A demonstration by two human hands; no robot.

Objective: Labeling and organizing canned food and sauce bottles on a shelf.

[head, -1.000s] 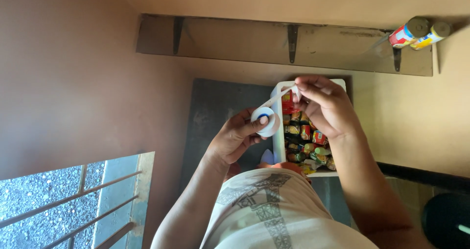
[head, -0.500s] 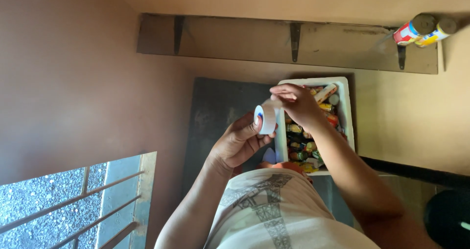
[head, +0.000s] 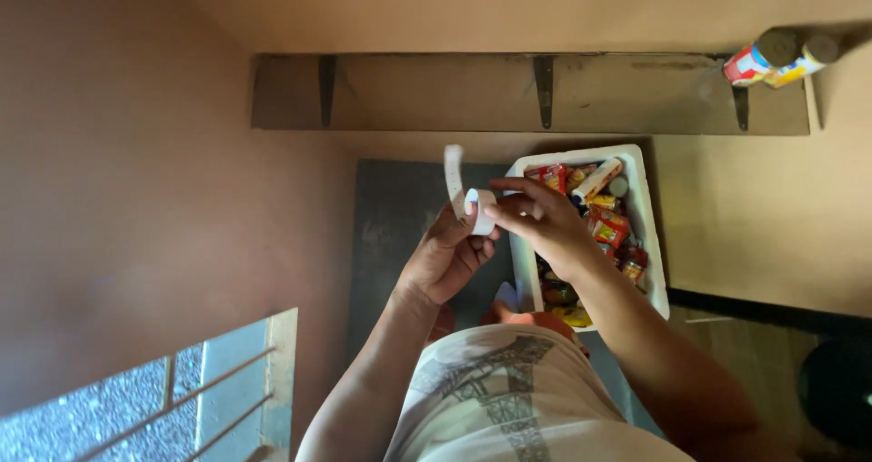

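Observation:
My left hand (head: 445, 258) holds a white roll of tape (head: 480, 211) in its fingers. A loose white strip of tape (head: 454, 178) stands up from the roll. My right hand (head: 536, 218) pinches the roll from the right side, fingers closed on it. Both hands hover over a dark grey mat (head: 400, 235), just left of a white box (head: 647, 235) filled with several colourful packets and a tube.
A wooden shelf (head: 545, 94) on brackets runs along the wall above, with two bottles (head: 772, 58) at its right end. A barred window opening (head: 182, 398) is at lower left. A dark round object (head: 836, 389) sits at lower right.
My hands have risen and moved left, off the box. My right hand has drawn a strip of tape away from the roll, and the strip now sticks upward.

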